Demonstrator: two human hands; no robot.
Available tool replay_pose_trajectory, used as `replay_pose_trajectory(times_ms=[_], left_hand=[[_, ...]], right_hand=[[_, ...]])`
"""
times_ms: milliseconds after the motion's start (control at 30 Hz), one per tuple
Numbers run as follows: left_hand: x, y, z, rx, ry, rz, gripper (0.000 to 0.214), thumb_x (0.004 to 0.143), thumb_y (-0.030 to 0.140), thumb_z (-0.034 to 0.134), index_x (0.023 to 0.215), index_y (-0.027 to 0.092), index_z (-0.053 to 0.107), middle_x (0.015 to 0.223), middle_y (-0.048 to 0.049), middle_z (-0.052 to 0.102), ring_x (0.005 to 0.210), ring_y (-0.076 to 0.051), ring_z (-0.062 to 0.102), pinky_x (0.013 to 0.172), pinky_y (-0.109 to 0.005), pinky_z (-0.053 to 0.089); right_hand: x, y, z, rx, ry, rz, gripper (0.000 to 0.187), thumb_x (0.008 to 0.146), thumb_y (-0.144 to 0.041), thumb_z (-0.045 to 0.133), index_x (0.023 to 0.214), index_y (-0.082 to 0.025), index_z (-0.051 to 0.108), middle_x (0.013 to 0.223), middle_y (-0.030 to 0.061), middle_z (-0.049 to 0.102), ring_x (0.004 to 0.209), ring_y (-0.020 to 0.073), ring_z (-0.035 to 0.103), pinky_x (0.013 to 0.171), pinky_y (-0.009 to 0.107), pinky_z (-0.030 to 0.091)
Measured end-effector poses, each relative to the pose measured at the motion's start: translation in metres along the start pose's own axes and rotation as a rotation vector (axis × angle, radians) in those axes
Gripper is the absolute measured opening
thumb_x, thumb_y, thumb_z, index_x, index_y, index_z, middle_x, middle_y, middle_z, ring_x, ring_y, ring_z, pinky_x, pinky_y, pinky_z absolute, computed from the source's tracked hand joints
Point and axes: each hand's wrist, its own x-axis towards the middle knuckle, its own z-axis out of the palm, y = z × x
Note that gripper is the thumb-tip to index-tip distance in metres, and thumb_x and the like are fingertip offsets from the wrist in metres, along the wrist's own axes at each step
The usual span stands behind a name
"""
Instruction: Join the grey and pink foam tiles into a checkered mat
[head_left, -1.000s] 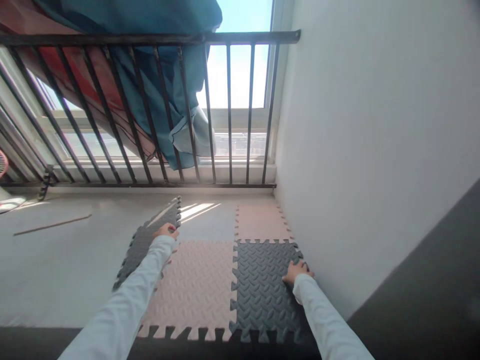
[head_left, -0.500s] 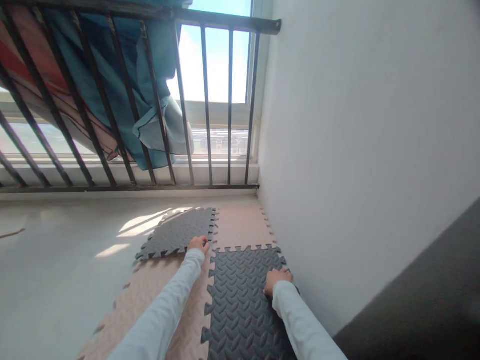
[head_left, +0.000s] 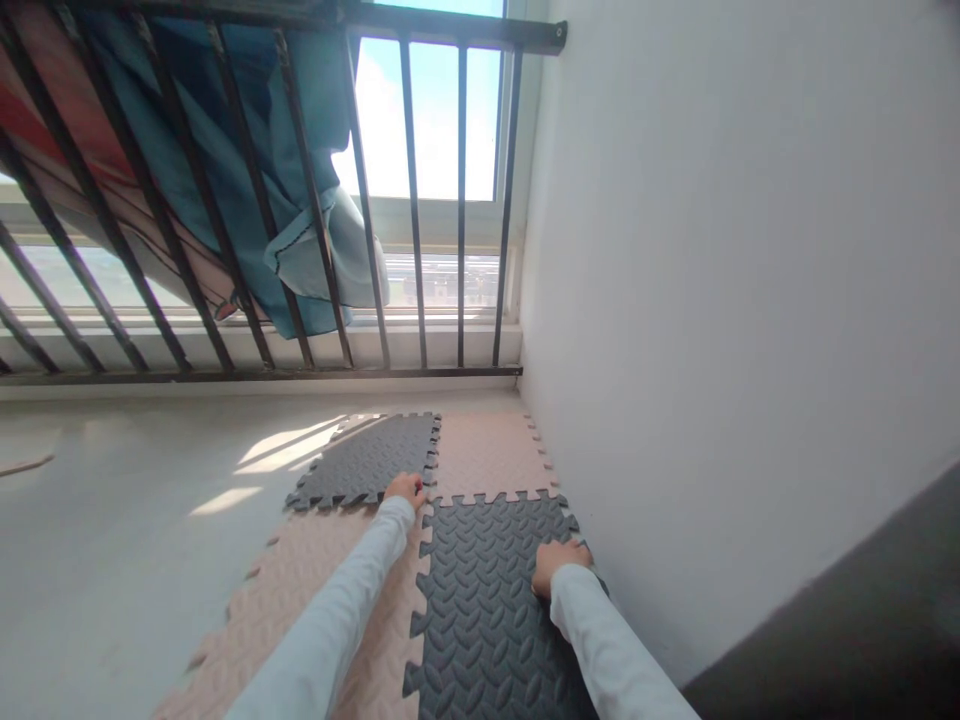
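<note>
Interlocking foam floor tiles lie in the corner by the white wall. My left hand rests on the near right corner of a dark grey tile at the far left, fingers curled over its edge. That tile lies beside a far pink tile. My right hand presses with bent fingers on the near dark grey tile close to the wall. A near pink tile lies under my left forearm.
A black metal railing runs along the window behind the tiles, with blue and red cloth hanging over it. The white wall bounds the right side. Bare grey floor stretches to the left.
The far dark grey tile, lifted at an angle a second ago, now lies flat beside the far pink tile. My left hand moved right with it. The view shifted closer.
</note>
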Motion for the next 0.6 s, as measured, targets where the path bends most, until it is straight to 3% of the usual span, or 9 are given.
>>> replay_pose_trajectory(times_ms=[233,467,600], left_hand=[[-0.004,0.002,0.004,0.009,-0.049,0.034,0.021,0.075,0.029,0.050,0.088,0.022,0.065,0.096,-0.0056,0.062,0.091,-0.016,0.058,0.078,-0.024,0.044],[-0.011,0.005,0.003,0.063,-0.214,0.140,0.040,0.073,0.030,0.052,0.113,0.026,0.054,0.109,-0.0056,0.058,0.099,-0.018,0.056,0.084,-0.026,0.042],[-0.008,0.002,-0.006,0.137,-0.159,0.202,0.033,0.076,0.033,0.046,0.107,0.027,0.057,0.108,-0.0056,0.058,0.103,-0.020,0.052,0.085,-0.031,0.042]], right_hand=[[0.002,-0.002,0.000,0.014,0.001,0.013,0.040,0.065,-0.022,0.056,0.104,-0.018,0.062,0.111,0.0173,0.058,0.109,0.0342,0.047,0.083,0.051,0.037],[-0.001,-0.002,-0.002,0.001,-0.003,-0.004,0.041,0.066,-0.022,0.053,0.105,-0.014,0.062,0.112,0.0173,0.058,0.109,0.0338,0.047,0.084,0.049,0.036],[-0.003,-0.003,-0.005,-0.018,-0.032,0.010,0.043,0.068,-0.024,0.052,0.108,-0.012,0.060,0.113,0.0182,0.057,0.110,0.0341,0.046,0.085,0.049,0.037]])
